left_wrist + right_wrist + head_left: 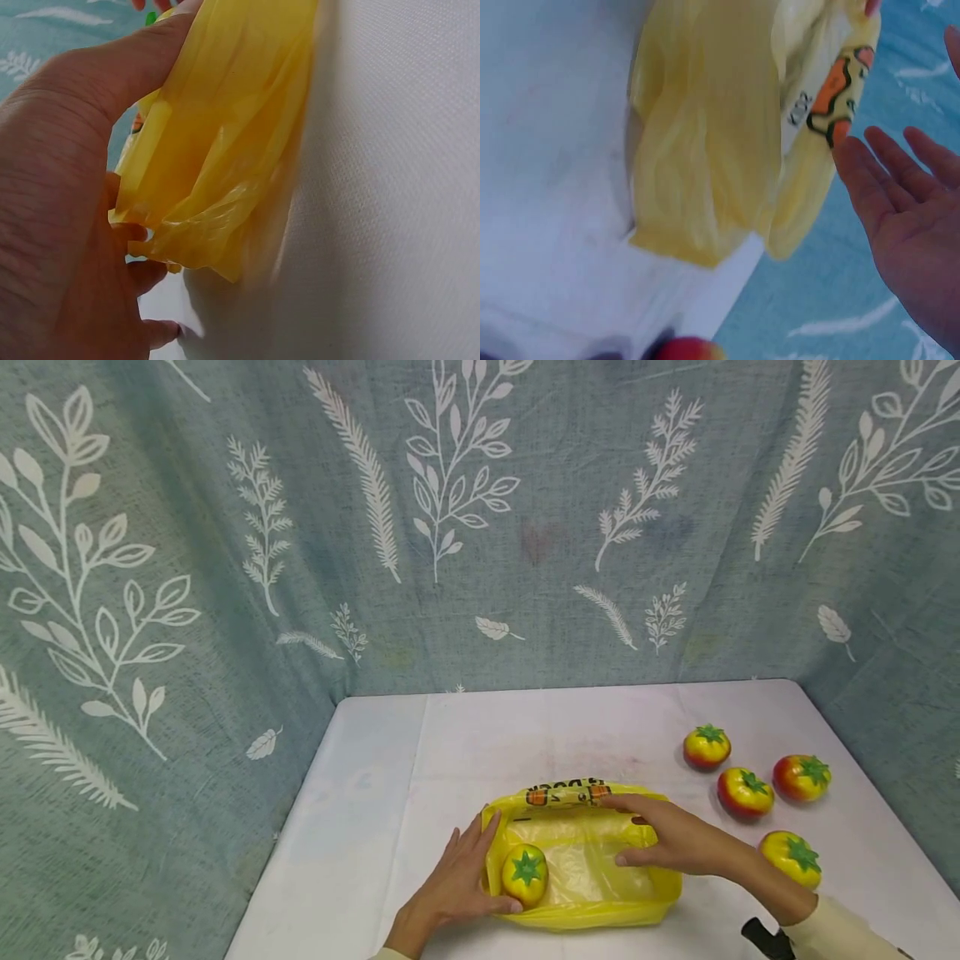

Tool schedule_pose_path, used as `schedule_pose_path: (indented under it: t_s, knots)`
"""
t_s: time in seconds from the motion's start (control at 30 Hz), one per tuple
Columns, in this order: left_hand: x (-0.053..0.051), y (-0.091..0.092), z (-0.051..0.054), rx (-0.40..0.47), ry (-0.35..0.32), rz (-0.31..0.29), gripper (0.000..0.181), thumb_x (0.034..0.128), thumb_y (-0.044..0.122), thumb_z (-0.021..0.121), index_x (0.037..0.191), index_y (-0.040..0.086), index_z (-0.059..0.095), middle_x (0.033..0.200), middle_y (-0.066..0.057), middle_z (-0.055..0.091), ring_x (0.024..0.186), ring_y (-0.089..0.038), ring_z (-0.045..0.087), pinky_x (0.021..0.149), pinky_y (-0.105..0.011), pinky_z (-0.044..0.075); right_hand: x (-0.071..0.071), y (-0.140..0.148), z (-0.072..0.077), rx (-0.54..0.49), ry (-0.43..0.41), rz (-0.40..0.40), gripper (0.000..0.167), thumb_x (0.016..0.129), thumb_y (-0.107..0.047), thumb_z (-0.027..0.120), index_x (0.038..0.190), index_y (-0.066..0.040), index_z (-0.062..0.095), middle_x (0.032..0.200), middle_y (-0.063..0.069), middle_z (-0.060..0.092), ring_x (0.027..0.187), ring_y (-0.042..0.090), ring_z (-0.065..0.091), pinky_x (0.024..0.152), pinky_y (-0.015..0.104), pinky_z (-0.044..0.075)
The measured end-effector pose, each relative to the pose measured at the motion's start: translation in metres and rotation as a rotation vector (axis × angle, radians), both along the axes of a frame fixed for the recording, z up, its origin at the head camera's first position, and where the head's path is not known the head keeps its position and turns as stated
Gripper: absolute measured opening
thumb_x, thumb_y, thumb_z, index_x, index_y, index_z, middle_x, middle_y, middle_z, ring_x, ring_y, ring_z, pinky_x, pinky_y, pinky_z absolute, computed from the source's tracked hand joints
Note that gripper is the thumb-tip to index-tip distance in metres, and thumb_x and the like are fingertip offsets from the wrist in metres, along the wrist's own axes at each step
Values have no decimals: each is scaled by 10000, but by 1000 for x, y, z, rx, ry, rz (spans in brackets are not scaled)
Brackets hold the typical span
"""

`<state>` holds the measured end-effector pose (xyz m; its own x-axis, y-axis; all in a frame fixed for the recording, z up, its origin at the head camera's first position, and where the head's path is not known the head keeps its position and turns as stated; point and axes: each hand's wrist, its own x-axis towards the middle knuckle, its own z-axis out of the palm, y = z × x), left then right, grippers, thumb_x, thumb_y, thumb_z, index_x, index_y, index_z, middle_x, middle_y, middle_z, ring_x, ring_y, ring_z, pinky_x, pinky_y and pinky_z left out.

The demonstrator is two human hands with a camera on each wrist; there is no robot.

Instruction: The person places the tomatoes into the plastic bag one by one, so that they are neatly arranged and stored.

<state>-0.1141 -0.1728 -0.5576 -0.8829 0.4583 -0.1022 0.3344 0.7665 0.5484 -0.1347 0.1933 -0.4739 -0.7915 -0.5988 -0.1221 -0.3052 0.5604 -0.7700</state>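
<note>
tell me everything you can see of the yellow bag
The yellow bag looks like thin, glossy, slightly see-through plastic, creased along its sides. It lies on the white tabletop with its mouth spread wide open. The far rim looks folded over and carries orange pictures and black lettering, upside down in the head view. One yellow tomato-like fruit sits inside at the left end. The left hand touches that end; the right hand reaches to the printed rim.

In the right-wrist view, right of the upper centre, small dark letters (pixel 800 109) on the yellow bag (pixel 705 142) seem to read "KIDS". In the head view, below centre, larger black lettering (pixel 564 784) on its rim stands upside down, too cropped to read surely.
</note>
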Motion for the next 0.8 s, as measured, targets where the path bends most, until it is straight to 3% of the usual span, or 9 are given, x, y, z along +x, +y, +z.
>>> schedule_pose_path:
  t_s: [0.2, 0.5, 0.67, 0.8]
  knots:
    - [0, -1, 3, 9, -17, -7, 1281, 699, 786, 732, 1646, 189, 108, 1674, -182, 121, 1533, -331, 147, 1217, -591, 74, 5, 20, 5, -8, 11, -111, 827, 867, -439, 792, 1492, -21, 450, 1503, 211, 475, 1311, 452, 498, 1019, 590, 462]
    - [-3, -2, 1, 14, -36, -17, 1278, 707, 766, 744, 1644, 164, 115, 1666, -204, 131, 1527, -355, 158, 1210, -612, 74, 24, 57, 3, -72, 0, -329, 883, 858, -361, 820, 1547, -64, 354, 1546, 235, 405, 1392, 545, 340, 1018, 661, 400]
    - [-3, -2, 2, 14, -43, -19, 1269, 713, 751, 750, 1642, 150, 127, 1664, -204, 147, 1528, -360, 154, 1206, -619, 81, 32, 74, -1, -23, 111, -399, 874, 854, -325, 826, 1531, -24, 362, 1514, 250, 438, 1377, 508, 380, 1038, 632, 336]
    - [-3, -2, 3, 16, -37, -24, 1264, 716, 747, 751, 1641, 145, 134, 1661, -209, 155, 1527, -363, 157, 1205, -622, 88, 37, 87, -5, 9, 91, -464, 917, 845, -333, 830, 1530, 25, 337, 1524, 311, 382, 1360, 567, 353, 1007, 717, 335]
